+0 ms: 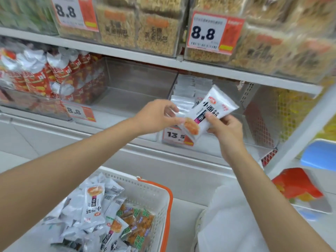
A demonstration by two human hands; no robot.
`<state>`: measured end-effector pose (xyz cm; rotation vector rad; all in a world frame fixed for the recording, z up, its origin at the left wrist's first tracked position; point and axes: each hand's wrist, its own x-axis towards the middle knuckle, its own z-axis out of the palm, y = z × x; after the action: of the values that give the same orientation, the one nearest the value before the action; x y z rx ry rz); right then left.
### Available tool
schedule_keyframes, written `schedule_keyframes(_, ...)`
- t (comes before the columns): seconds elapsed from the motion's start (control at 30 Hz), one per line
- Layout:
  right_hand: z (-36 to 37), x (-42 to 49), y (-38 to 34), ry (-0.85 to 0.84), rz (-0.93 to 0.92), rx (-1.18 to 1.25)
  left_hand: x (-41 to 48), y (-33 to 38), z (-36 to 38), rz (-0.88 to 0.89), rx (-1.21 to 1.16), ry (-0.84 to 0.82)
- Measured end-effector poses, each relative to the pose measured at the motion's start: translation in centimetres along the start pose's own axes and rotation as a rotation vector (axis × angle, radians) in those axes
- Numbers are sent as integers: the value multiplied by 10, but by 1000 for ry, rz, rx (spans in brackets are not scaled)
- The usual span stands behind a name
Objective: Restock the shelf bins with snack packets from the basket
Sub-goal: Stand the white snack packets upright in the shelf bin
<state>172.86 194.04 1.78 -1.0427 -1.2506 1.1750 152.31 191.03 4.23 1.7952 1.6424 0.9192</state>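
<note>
A white snack packet (212, 108) with black lettering is held up in front of the clear shelf bin (243, 122) that carries a 13.5 price tag. My right hand (227, 130) grips its lower right edge. My left hand (158, 115) pinches its lower left corner, near the orange picture. Behind the packet, several white packets (185, 95) stand in rows inside that bin. The white basket (145, 190) with an orange handle sits at the lower left, holding several white packets (92, 202) and a few green-and-orange ones (138, 222).
The clear bin (138, 84) left of the white packets shows bare walls. Red-and-silver packets (36, 73) fill the bins at far left. Bins of tan snacks with 8.8 tags (211, 33) line the shelf above. A red packet (298, 186) lies at lower right.
</note>
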Motion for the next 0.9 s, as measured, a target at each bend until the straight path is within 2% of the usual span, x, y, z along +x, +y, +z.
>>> schedule_keyframes(0.13, -28, 29, -16, 59, -187, -86, 45, 18, -1, 103, 134, 88)
schedule_keyframes(0.23, -37, 54, -13, 36, -220, -174, 80, 22, 7, 110, 150, 68)
schedule_keyframes(0.47, -40, 121, 23, -62, -73, -493, 151, 23, 36, 39, 167, -33)
schedule_keyframes(0.57, -34, 139, 50, -104, 48, -569, 165, 22, 44, 19, 308, -102)
schedule_keyframes(0.7, -26, 150, 67, -151, 134, -569, 170, 22, 44, 58, 541, -47)
schedule_keyframes(0.9, -21, 149, 72, -400, 221, -936, 178, 24, 47, 38, 558, 34)
